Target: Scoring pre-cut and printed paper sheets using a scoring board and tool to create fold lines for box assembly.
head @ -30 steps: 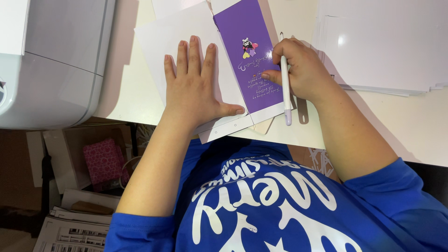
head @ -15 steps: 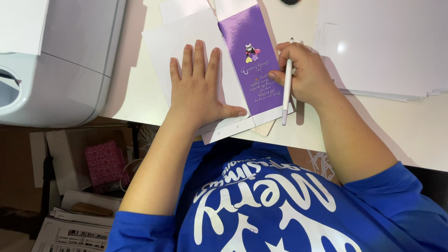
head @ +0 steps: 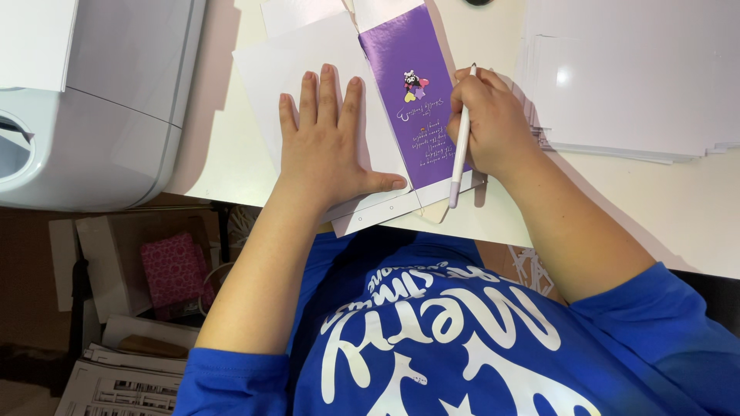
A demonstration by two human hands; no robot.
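My left hand (head: 330,146) lies flat, fingers spread, on a white card sheet (head: 308,62) on the white table. Beside it, to the right, is a purple printed panel (head: 412,92) with a small cartoon figure and pale lettering, part of the same flat cut-out. My right hand (head: 493,123) rests on the panel's right edge and grips a white pen-like tool (head: 461,146) with a lilac end, held nearly upright along that edge. The tool's lower end points toward me, near the white strip below the panel.
A grey-white machine (head: 100,100) fills the table's left end. A stack of white sheets (head: 640,77) lies at the right. Below the table's left edge are a pink patterned box (head: 173,273), cardboard and printed papers (head: 116,385) on the floor.
My right hand has slid up the purple panel's right edge with the tool. My left hand stays flat on the white sheet. The view has shifted slightly.
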